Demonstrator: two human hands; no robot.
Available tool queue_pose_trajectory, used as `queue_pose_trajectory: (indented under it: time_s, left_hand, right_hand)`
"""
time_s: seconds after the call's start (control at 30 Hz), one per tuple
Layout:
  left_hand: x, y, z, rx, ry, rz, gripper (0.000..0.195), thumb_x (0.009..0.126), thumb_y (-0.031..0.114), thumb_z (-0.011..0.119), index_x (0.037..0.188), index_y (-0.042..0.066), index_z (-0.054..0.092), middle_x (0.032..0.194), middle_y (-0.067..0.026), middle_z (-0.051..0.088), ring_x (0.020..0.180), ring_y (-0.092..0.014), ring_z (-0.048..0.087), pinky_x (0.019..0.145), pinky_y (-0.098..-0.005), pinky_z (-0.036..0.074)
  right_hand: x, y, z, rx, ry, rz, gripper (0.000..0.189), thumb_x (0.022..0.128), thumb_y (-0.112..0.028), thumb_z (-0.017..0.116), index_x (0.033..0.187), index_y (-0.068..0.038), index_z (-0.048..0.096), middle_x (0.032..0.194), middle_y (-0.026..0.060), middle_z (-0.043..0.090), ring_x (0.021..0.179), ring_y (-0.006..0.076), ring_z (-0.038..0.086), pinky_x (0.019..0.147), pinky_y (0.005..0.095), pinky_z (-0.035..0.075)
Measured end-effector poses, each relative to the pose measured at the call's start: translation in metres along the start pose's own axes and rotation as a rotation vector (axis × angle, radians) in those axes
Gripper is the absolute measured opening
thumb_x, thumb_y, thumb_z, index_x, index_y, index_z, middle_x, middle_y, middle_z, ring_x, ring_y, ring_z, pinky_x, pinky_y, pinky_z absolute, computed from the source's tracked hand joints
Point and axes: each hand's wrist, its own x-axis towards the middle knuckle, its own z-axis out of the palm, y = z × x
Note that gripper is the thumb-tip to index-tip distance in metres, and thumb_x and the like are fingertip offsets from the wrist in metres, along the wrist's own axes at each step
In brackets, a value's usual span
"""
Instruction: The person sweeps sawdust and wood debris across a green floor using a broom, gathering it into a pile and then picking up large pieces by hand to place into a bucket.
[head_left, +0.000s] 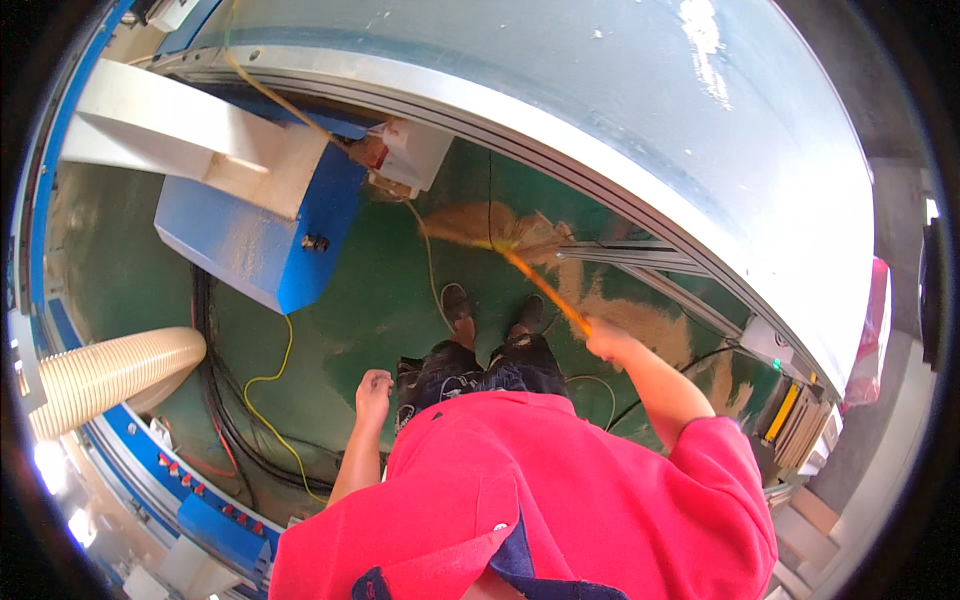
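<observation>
My right hand (609, 340) is closed around the orange handle of a broom (551, 291). The handle slants up and left from my fist, and its far end lies in a patch of sawdust-like powder (469, 223) on the green floor (341, 281), beyond my shoes. What looks like the broom's head is hard to tell from the powder. More powder (649, 322) spreads to the right, near my right hand. My left hand (375, 384) hangs beside my left thigh with its fingers curled; nothing shows in it.
A large table with an aluminium frame edge (525, 120) stands ahead and right, with a metal brace (637, 253) under it. At left are a blue machine housing (247, 232), a ribbed hose (120, 371), black cables (214, 375) and a yellow-green cable (281, 367) on the floor.
</observation>
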Motion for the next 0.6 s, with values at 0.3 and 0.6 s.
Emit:
queue_pose_trajectory:
  time_s: [0.3,0.6]
  left_hand:
    - [0.028,0.044,0.021,-0.027,-0.123,0.104,0.018,0.083,0.017,0.051,0.090,0.001,0.059,0.078,-0.0052,0.060,0.066,-0.012,0.054,0.064,-0.0261,0.044]
    - [0.009,0.025,-0.017,0.304,-0.136,0.104,0.017,0.084,0.015,0.050,0.093,0.002,0.059,0.079,-0.0057,0.059,0.068,-0.013,0.054,0.064,-0.0262,0.045]
  right_hand:
    - [-0.063,0.065,0.057,0.563,0.383,-0.119,0.062,0.069,-0.005,0.052,0.130,-0.018,0.046,0.092,0.0176,0.063,0.056,0.0248,0.061,0.049,0.0361,0.048]
    - [0.088,-0.003,0.016,0.852,0.368,0.023,0.046,0.077,-0.001,0.039,0.121,-0.009,0.045,0.054,0.0097,0.049,0.037,0.0178,0.044,0.032,0.0321,0.032]
